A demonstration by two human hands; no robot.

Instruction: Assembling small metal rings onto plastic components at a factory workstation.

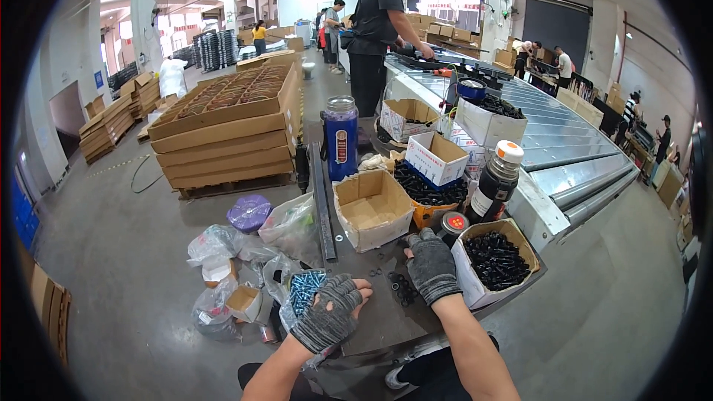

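Note:
My left hand, in a grey fingerless glove, is over the near left of the dark tabletop. Its fingers are bent and drawn together; whatever they hold is hidden. Blue-silver bolts in a clear plastic bag lie right beside it. My right hand, gloved alike, rests farther forward, its fingers curled down and mostly hidden behind its back. Black rings are heaped just left of its wrist, with a few scattered rings ahead. To its right stands a cut-down carton of black bolts. A small round can is close to its knuckles.
Past my hands stand an open carton, a box of black parts, a blue bottle and a dark bottle. Plastic bags crowd the left. A co-worker works at the roller conveyor. Stacked cartons are on a pallet.

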